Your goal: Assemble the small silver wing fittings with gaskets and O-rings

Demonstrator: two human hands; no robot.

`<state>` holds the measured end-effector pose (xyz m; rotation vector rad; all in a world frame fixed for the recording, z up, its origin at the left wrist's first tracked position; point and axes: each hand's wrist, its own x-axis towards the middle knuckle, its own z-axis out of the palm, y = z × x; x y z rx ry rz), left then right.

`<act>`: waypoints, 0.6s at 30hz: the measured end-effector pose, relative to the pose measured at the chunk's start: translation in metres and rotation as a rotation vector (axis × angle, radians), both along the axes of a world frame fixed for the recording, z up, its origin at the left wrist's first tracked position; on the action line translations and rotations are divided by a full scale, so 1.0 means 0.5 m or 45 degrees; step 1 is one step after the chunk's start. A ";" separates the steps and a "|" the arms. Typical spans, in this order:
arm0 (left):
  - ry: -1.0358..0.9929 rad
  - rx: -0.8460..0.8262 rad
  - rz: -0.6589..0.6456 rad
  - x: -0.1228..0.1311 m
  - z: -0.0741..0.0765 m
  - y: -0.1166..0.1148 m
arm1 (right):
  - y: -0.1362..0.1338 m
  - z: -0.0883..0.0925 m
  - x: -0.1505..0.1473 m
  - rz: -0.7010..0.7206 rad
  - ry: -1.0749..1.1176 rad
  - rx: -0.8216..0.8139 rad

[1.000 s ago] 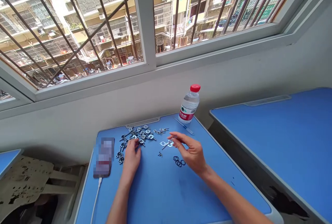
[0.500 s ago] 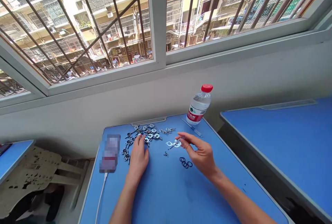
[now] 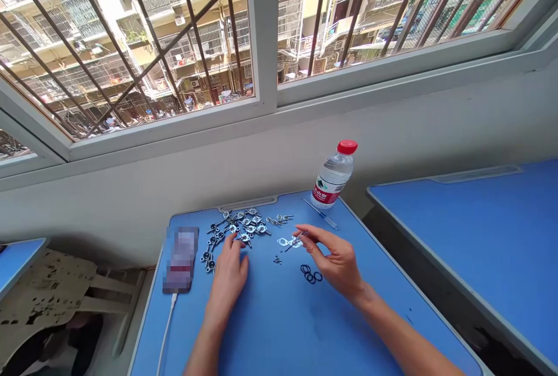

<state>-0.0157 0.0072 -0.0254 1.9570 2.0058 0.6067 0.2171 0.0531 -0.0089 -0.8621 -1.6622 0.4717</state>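
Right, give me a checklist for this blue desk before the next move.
Right hand pinching the small silver metal part: cannot tell, the fingertips are too close to see.
Left hand at the heap of silver metal fittings: ok, fingertips at its edge.
Black rubber O-rings together, clear of both hands: ok.
Tiny dark metal bits gathered with the heap: not ok, they lie apart.
Clear plastic water bottle with red cap upright: ok.
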 end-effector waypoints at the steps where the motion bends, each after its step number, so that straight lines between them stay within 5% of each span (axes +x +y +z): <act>1: 0.026 -0.025 0.028 -0.005 0.005 0.001 | 0.000 0.000 0.000 -0.002 -0.008 0.003; 6: 0.197 -0.081 0.243 -0.044 0.020 0.010 | 0.000 0.002 0.002 0.017 -0.023 0.066; 13: 0.294 -0.116 0.167 -0.056 0.020 0.015 | -0.001 0.001 0.002 0.056 -0.047 0.122; 18: 0.175 -0.081 0.232 -0.083 0.062 -0.002 | 0.000 0.002 0.003 0.055 -0.055 0.128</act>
